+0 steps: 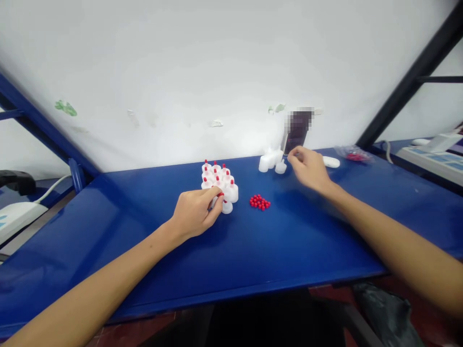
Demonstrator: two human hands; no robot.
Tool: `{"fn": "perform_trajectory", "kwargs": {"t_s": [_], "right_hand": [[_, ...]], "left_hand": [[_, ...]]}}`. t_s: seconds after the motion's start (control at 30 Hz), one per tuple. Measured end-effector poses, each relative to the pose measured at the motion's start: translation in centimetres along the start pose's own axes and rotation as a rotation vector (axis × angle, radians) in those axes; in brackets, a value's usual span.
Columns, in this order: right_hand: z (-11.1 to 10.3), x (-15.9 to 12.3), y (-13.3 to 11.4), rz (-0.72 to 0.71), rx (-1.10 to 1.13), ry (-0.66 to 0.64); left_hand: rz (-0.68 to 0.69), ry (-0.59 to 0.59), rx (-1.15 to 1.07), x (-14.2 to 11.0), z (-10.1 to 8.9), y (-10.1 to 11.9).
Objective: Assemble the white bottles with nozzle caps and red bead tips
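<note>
My left hand (pixel 197 209) pinches a small red cap (pixel 221 194) between thumb and fingertips, at the front of a cluster of white nozzle tops (pixel 231 192). These stand upright in a tight group, several with red caps on their tips. One white piece (pixel 227 207) sits just under my left fingertips, partly covered by them. My right hand (pixel 309 167) is at the back right, fingers curled and closed beside several white nozzle tops without red caps (pixel 280 167). What its fingertips hold, if anything, is hidden. Between the hands lies a loose pile of red caps (pixel 259 202).
A dark phone-like slab (pixel 298 132) leans on the white wall behind my right hand. A white oblong object (pixel 331 162) and a clear bag with red pieces (pixel 354 155) lie further right. Blue frame posts (pixel 47 127) bound the blue table (pixel 231 260).
</note>
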State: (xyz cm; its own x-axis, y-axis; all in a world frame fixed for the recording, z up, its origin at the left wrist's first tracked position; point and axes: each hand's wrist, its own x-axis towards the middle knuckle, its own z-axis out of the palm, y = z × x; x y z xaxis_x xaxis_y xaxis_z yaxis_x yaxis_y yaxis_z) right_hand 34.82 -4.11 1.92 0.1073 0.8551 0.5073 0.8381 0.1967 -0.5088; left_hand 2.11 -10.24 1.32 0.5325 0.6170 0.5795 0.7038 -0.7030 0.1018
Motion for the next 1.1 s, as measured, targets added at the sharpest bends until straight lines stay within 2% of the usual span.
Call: {"fn": "perform_trajectory", "kwargs": {"t_s": [0.13,0.3,0.53,0.8,1.1], "right_hand": [[0.9,1.1,2.6,0.146,-0.030,-0.003],[1.2,1.5,3.4,0.211,-0.099,-0.036],[1.3,1.4,3.9,0.153,-0.094,-0.197],[1.5,1.2,3.7,0.070,-0.145,-0.340],[2.1,1.3,4.5,-0.001,-0.204,-0.408]], "left_hand": [[0.012,0.002,0.030,-0.2,0.2,-0.3],[0.008,0.029,-0.009,-0.3,0.1,-0.6],[0.004,0.075,-0.047,-0.4,0.2,-0.7],[-0.007,0.067,-0.053,-0.4,0.4,-0.9],[-0.019,0.057,-0.062,-0.6,0.9,-0.9]]}}
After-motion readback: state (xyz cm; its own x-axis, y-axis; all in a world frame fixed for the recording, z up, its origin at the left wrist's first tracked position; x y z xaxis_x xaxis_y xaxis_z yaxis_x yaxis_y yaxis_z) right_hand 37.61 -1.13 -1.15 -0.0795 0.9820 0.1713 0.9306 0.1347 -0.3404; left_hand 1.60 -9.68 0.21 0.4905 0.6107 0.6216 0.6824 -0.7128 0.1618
